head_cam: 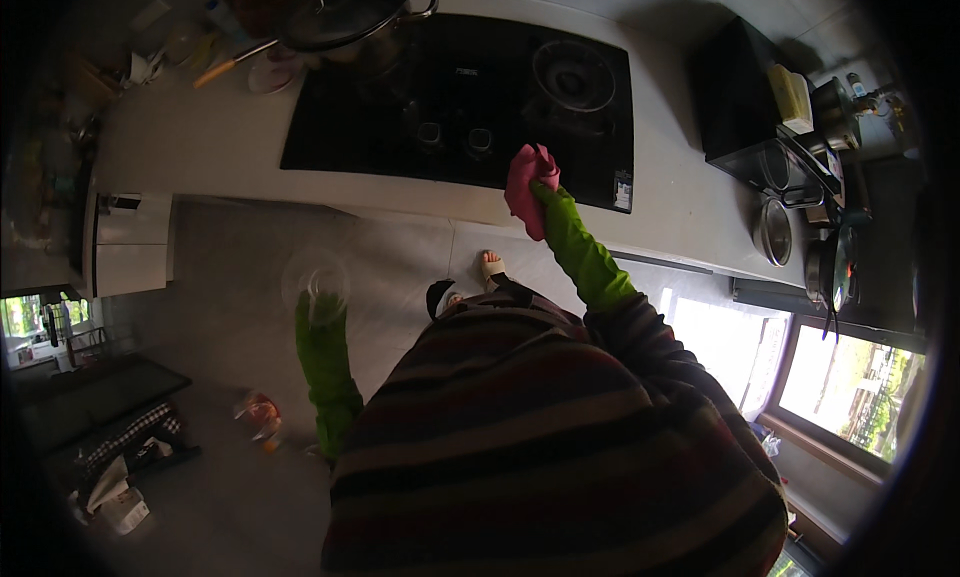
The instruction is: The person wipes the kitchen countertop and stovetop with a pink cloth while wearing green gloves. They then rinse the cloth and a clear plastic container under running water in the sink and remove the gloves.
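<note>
My right hand (553,194), in a long green rubber glove, grips a crumpled pink cloth (531,191). Hand and cloth are at the front edge of a black glass gas hob (495,112), near its right-hand side. Also gloved in green, my left hand (321,311) is held out over the floor, away from the counter. It holds a clear round plastic bowl or lid (319,273); the thing is see-through and faint, so its exact kind is hard to tell.
A lidded pot (352,14) stands on the hob's left burner. The right burner (574,74) is bare. Right of the hob, a black microwave oven (750,104) and a metal strainer (774,232) stand on the white counter (667,202). A red-and-clear bag (259,414) lies on the floor.
</note>
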Demonstrator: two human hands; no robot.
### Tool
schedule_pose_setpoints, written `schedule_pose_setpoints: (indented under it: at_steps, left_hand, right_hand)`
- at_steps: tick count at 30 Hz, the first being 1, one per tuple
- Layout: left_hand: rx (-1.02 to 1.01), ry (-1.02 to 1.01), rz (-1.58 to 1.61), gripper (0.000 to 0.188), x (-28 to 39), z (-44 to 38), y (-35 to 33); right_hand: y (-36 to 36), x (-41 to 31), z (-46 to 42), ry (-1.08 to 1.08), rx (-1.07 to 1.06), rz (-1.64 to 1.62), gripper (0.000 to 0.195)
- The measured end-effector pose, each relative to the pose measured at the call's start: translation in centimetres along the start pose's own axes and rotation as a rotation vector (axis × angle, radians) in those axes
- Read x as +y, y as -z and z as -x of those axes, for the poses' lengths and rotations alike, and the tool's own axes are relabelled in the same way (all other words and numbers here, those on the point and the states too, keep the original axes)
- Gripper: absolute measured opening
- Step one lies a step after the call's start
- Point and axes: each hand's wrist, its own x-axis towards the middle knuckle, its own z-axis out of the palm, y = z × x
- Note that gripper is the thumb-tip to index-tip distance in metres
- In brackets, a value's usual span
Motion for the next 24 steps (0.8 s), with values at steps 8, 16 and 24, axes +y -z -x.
schedule_pose_setpoints:
  at_steps: [8, 16, 24]
  left_hand:
    - [-0.077, -0.128, -0.446, 0.045, -0.5, -0.3, -5.1]
    - [-0.096, -0.108, -0.614, 0.045, -0.7, -0.6, -6.8]
    - [-0.011, -0.122, -0.615, 0.046, -1.2, 0.6, -6.4]
  right_hand:
    - [7.8, -1.8, -4.1, 0.108, 0.120, 0.020, 0.035]
    - [14.0, -6.6, -6.6, 0.417, 0.357, 0.577, 0.020]
    - [7.9, -5.5, -9.0, 0.773, 0.454, 1.464, 0.012]
